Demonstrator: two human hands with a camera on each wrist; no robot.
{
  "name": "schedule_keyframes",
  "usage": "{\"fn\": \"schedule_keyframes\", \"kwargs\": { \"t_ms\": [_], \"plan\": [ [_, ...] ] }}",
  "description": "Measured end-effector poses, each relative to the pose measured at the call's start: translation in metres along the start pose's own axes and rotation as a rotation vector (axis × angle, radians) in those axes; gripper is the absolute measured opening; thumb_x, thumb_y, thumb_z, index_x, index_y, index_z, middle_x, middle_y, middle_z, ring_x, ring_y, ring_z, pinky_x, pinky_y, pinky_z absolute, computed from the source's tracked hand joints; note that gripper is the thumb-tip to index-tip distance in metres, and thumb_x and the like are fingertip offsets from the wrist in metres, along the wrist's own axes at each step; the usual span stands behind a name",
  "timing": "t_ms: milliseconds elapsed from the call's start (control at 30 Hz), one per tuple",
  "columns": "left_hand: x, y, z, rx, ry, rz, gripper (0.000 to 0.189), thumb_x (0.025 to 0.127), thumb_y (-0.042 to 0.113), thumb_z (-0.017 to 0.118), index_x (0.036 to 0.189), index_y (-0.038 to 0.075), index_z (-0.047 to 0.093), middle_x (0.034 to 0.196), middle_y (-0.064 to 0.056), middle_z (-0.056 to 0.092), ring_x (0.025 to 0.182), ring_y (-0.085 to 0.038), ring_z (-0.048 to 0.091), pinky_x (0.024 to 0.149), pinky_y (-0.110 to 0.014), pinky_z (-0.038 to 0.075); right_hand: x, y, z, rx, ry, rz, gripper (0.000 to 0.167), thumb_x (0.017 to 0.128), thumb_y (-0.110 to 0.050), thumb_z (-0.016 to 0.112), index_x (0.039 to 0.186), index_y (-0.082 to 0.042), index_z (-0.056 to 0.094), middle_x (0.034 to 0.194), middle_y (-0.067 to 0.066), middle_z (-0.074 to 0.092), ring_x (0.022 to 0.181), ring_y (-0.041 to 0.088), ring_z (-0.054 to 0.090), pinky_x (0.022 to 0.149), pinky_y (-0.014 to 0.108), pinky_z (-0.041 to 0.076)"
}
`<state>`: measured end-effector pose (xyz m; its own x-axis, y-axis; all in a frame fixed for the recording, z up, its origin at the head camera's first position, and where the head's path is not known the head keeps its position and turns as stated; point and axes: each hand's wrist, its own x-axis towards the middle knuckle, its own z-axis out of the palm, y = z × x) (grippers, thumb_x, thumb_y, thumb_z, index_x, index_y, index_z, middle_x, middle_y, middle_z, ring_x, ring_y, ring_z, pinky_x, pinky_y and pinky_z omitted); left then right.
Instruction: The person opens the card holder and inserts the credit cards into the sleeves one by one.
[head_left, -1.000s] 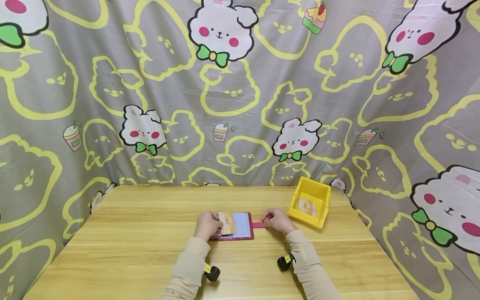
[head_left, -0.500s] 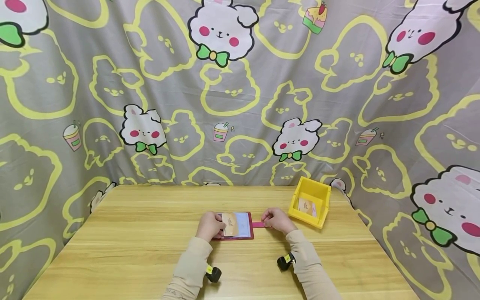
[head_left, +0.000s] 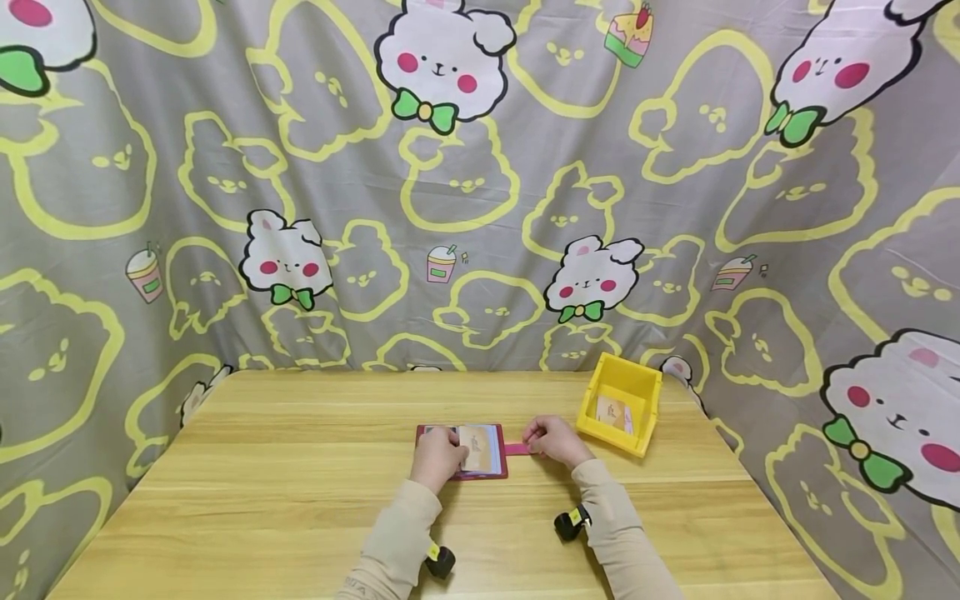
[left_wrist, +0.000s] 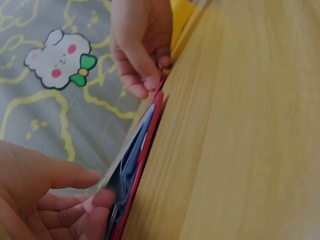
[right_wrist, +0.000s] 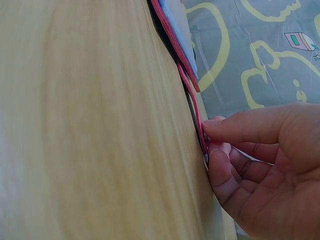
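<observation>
A red card holder (head_left: 505, 467) lies opened flat on the table, its clear bluish sleeves showing. Over its right half is a tan and gold card (head_left: 480, 448), pinched at its left edge between the thumb and fingers of my left hand (head_left: 437, 458). In the left wrist view the card (left_wrist: 116, 157) slants over the stacked sleeves, its far end down among them. My right hand (head_left: 553, 439) pinches the holder's pink strap (head_left: 516, 449) to the right. The right wrist view shows the strap (right_wrist: 196, 105) between thumb and forefinger.
A yellow bin (head_left: 626, 375) stands at the back right, beyond my right hand, with a few cards (head_left: 613, 412) inside. The wooden table (head_left: 262, 500) backs onto a patterned curtain (head_left: 480, 250). A black wrist camera (head_left: 441, 562) hangs below my left sleeve.
My left hand has moved right with the card, which now covers most of the holder's right half. More of the holder's left side shows. My right hand has stayed on the strap.
</observation>
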<state>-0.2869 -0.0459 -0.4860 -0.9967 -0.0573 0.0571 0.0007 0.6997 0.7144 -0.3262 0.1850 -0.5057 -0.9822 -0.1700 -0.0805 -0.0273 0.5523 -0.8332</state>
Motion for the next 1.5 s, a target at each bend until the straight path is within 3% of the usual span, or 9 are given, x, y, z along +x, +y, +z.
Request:
{"fn": "schedule_keyframes", "kwargs": {
  "t_ms": [133, 367, 567, 833, 1000, 1133, 1267, 1500],
  "plan": [
    [-0.001, 0.003, 0.004, 0.051, -0.016, 0.005, 0.017, 0.079, 0.016, 0.075, 0.090, 0.003, 0.072, 0.089, -0.008, 0.072, 0.075, -0.018, 0.059, 0.072, -0.036, 0.052, 0.000, 0.000, 0.000, 0.000, 0.002, 0.006, 0.012, 0.078, 0.008, 0.066, 0.088, 0.000, 0.065, 0.078, 0.006, 0.060, 0.069, 0.013, 0.053, 0.058, 0.023, 0.048],
    [-0.007, 0.008, 0.004, 0.073, -0.070, 0.063, 0.015, 0.075, 0.010, 0.077, 0.072, 0.002, 0.064, 0.067, -0.004, 0.062, 0.059, -0.015, 0.047, 0.055, -0.027, 0.041, -0.001, -0.001, 0.000, 0.002, 0.003, 0.005, 0.013, 0.078, 0.009, 0.065, 0.088, 0.001, 0.065, 0.078, 0.006, 0.060, 0.069, 0.014, 0.053, 0.058, 0.025, 0.048],
    [-0.011, 0.014, 0.004, 0.158, -0.060, 0.094, 0.020, 0.071, 0.010, 0.081, 0.076, -0.001, 0.065, 0.069, -0.006, 0.062, 0.060, -0.016, 0.048, 0.055, -0.029, 0.044, 0.000, -0.001, 0.001, 0.002, 0.006, 0.006, 0.012, 0.079, 0.008, 0.065, 0.087, 0.000, 0.065, 0.077, 0.006, 0.060, 0.068, 0.014, 0.053, 0.058, 0.025, 0.048],
    [-0.013, 0.011, 0.002, 0.154, -0.115, 0.137, 0.028, 0.069, 0.017, 0.086, 0.072, 0.001, 0.063, 0.067, -0.005, 0.058, 0.060, -0.016, 0.047, 0.056, -0.029, 0.042, -0.001, -0.001, 0.000, 0.014, 0.006, -0.006, 0.012, 0.078, 0.009, 0.065, 0.089, 0.002, 0.065, 0.078, 0.007, 0.061, 0.068, 0.014, 0.053, 0.058, 0.026, 0.048],
    [-0.012, 0.009, 0.003, 0.134, -0.167, 0.146, 0.042, 0.064, 0.026, 0.090, 0.084, -0.001, 0.063, 0.076, -0.007, 0.057, 0.067, -0.018, 0.050, 0.060, -0.032, 0.045, -0.002, -0.001, 0.000, 0.022, 0.004, -0.008, 0.013, 0.077, 0.010, 0.065, 0.089, 0.003, 0.065, 0.079, 0.010, 0.061, 0.068, 0.014, 0.053, 0.058, 0.025, 0.048],
    [-0.012, 0.008, 0.004, 0.114, -0.170, 0.136, 0.052, 0.066, 0.029, 0.089, 0.095, -0.004, 0.062, 0.081, -0.009, 0.058, 0.069, -0.019, 0.052, 0.061, -0.033, 0.046, -0.002, -0.001, 0.000, 0.026, 0.001, -0.004, 0.013, 0.077, 0.010, 0.065, 0.089, 0.003, 0.065, 0.079, 0.010, 0.061, 0.067, 0.015, 0.053, 0.058, 0.024, 0.048],
    [-0.011, 0.007, 0.003, 0.102, -0.178, 0.159, 0.044, 0.071, 0.029, 0.085, 0.093, -0.003, 0.063, 0.078, -0.008, 0.061, 0.066, -0.017, 0.053, 0.057, -0.030, 0.045, -0.001, -0.001, 0.000, 0.025, 0.002, -0.005, 0.014, 0.077, 0.010, 0.065, 0.089, 0.003, 0.065, 0.078, 0.008, 0.060, 0.067, 0.014, 0.053, 0.057, 0.024, 0.047],
    [-0.010, 0.006, -0.007, 0.073, -0.222, 0.168, 0.018, 0.074, 0.016, 0.073, 0.067, 0.006, 0.060, 0.071, -0.007, 0.064, 0.059, -0.015, 0.049, 0.052, -0.026, 0.039, -0.001, -0.001, 0.000, 0.032, 0.003, 0.002, 0.013, 0.078, 0.010, 0.065, 0.088, 0.003, 0.065, 0.078, 0.009, 0.061, 0.067, 0.014, 0.053, 0.058, 0.025, 0.048]
  ]
}}
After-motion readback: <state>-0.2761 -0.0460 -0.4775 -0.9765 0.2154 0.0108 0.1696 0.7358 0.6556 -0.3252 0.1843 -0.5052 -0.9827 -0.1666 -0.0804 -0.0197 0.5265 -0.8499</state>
